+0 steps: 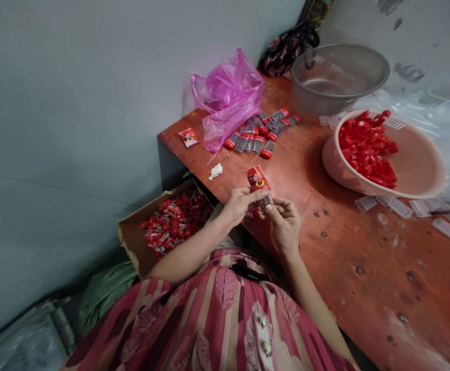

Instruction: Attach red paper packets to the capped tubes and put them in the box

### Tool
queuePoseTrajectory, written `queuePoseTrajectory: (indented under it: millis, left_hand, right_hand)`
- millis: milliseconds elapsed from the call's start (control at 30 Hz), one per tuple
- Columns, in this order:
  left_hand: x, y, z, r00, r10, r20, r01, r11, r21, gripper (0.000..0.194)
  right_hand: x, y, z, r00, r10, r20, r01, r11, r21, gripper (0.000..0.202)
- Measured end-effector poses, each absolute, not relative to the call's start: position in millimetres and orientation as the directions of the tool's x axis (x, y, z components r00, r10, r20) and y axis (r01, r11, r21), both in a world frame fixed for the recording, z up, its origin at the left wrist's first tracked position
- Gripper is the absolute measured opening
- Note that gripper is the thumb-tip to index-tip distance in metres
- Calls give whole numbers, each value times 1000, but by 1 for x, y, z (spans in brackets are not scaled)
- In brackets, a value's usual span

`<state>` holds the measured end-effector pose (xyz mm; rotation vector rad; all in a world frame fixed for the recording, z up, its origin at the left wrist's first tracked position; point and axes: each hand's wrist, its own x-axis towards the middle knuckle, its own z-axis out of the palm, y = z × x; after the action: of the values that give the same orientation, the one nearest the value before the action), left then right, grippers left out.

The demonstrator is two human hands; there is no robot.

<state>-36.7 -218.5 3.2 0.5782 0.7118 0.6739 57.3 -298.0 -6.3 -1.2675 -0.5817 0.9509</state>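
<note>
My left hand (240,204) pinches a red printed packet (259,178) near the table's front edge. Close beside it, my right hand (285,220) has its thumb and fingers closed on a small clear container with dark contents (264,202), which touches the packet's lower part. The two hands nearly meet. Beyond them lies a pile of filled containers with red caps (251,138). Another red packet (188,137) rests flat at the table's left corner, and a crumpled white scrap (216,171) lies nearer.
A pink plastic bag (230,98) sits behind the pile. To the right are a pink basin (421,165) holding red caps (367,149), a grey metal bowl (340,72) and loose clear tubes (400,207). A cardboard box (132,242) of red packed items stands below, left.
</note>
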Motion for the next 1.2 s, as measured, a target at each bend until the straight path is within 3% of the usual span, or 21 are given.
queuePoseTrajectory:
  millis: [133,300,400,467,533,600,667,733,800,867,933,1067,1200]
  left_hand:
    - [-32,-231,0,551,733,-398,-377,644,665,36]
    - [-42,-226,-1,674,666,-319,-353,670,652,32]
    - [-53,-222,0,777,574,-258,-315,710,630,27]
    - [-64,-223,1,762,589,-269,-322,704,633,26]
    - [-76,-227,1,625,726,-288,-444,634,633,28]
    - [-89,-232,-2,369,882,-294,-611,469,638,37]
    - [-100,-235,-8,157,947,-281,-647,314,695,51]
    - [-103,-234,-15,91,976,-199,-489,218,844,55]
    - [-97,-230,-22,157,987,-16,-176,44,983,48]
    - [-85,-221,-28,294,938,185,133,-232,963,42]
    - [-71,-213,-33,402,873,277,319,-418,851,35]
    - [-53,-205,-45,515,819,253,460,-513,724,22]
    - [-51,-205,-51,482,846,228,455,-464,760,16]
  right_hand:
    - [56,-297,-5,571,818,-73,-195,49,-980,27]
    - [71,-288,-10,370,918,-142,-302,-25,-953,32]
    - [71,-283,-10,295,944,-150,-294,-60,-954,35]
    - [67,-281,-7,254,956,-148,-282,-74,-957,35]
    - [63,-281,-4,217,965,-147,-281,-83,-956,33]
    - [63,-282,-1,236,960,-149,-271,-82,-959,29]
    - [67,-283,0,307,938,-159,-245,-83,-966,24]
    - [73,-284,-1,381,909,-170,-217,-91,-972,22]
    - [78,-284,-2,424,889,-175,-189,-103,-977,21]
    - [79,-285,-2,439,881,-177,-164,-115,-980,20]
    - [79,-286,-3,436,882,-181,-154,-125,-980,20]
    - [79,-291,-7,434,880,-194,-145,-145,-979,22]
    - [86,-293,-12,449,870,-205,-123,-167,-978,22]
